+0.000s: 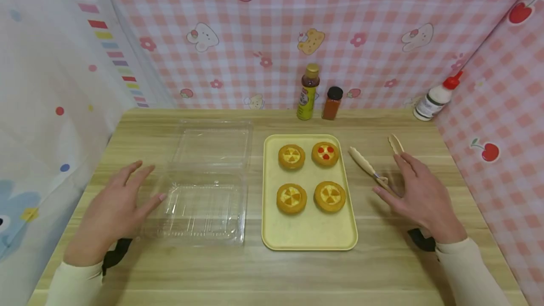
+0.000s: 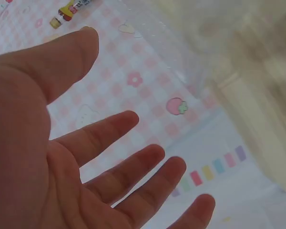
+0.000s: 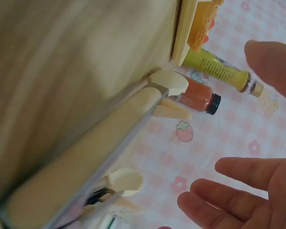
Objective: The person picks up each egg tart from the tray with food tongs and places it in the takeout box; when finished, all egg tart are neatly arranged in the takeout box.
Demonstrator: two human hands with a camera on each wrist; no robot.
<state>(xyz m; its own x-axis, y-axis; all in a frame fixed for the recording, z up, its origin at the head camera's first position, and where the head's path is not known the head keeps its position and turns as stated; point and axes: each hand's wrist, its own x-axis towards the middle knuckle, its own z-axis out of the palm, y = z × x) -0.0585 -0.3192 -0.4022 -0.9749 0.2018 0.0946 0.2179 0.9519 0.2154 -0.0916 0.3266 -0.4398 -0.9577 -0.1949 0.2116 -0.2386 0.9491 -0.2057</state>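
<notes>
My left hand [image 1: 112,207], fingers spread and holding nothing, is beside an unfolded clear plastic box [image 1: 204,209] on the table. The thumb overlaps the box's left edge in the head view; whether they touch I cannot tell. My right hand [image 1: 418,195] hovers over a pair of spread tongs [image 1: 366,163], hiding part of them. In the right wrist view its fingers [image 3: 229,198] are apart from the beige tongs [image 3: 90,152]. Between the hands lies a pale yellow tray [image 1: 308,233] bearing several round tarts [image 1: 291,198]; one tart [image 1: 325,154] has red dots, the others yellow wedges.
Against the checked back curtain stand a yellow-green bottle [image 1: 307,96] and a small black-capped jar of red seasoning [image 1: 332,104]. A white squeeze bottle with a red nozzle [image 1: 437,98] is in the far right corner. Curtains also bound the wooden table [image 1: 212,273] left and right.
</notes>
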